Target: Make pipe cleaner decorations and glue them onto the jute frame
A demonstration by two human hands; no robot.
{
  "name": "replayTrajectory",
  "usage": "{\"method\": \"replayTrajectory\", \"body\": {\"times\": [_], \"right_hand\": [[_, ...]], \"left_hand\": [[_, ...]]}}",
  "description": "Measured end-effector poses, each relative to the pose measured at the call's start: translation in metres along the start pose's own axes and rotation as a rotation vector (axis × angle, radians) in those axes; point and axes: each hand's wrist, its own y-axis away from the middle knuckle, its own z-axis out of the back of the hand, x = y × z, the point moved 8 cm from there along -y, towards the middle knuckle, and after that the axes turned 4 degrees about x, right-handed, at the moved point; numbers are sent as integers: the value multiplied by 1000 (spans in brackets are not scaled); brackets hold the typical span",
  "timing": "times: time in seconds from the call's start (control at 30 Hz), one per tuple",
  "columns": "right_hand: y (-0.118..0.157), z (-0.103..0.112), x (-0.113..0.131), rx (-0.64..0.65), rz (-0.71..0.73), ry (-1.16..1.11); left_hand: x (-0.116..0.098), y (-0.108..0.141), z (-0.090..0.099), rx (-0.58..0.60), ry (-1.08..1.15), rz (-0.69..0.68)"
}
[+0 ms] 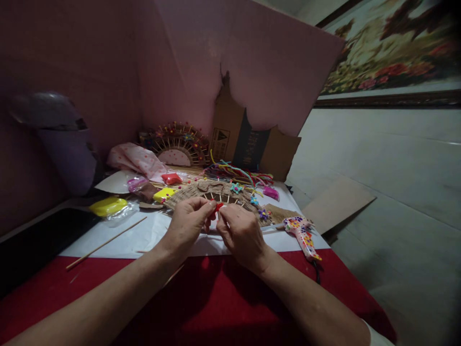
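Between the fingertips of both hands is a small red piece (218, 206), pinched over the near side of a fan-shaped woven twine piece (194, 191). My left hand (189, 218) holds it from the left with thumb and forefinger. From the right, my right hand (242, 230) closes its fingers on the same piece. The twine piece has sticks radiating from its middle, with a light blue flower (236, 188) and a purple flower (263, 214) on its right side. My hands hide part of its near edge.
A floral glue gun (302, 235) lies at right on white paper (126, 240). Yellow clay in plastic (108, 206), a loose stick (106, 243) and a black panel (43, 245) are at left. Behind stand torn cardboard (230, 127) and a finished-looking arch (176, 139).
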Motion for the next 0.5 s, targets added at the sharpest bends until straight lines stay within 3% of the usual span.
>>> {"method": "replayTrajectory", "body": {"times": [0.3, 0.5], "right_hand": [[-2, -2, -4, 40, -14, 17], [2, 8, -24, -70, -235, -24]], "left_hand": [[-7, -2, 4, -5, -19, -38], [-9, -2, 2, 13, -49, -46]]}}
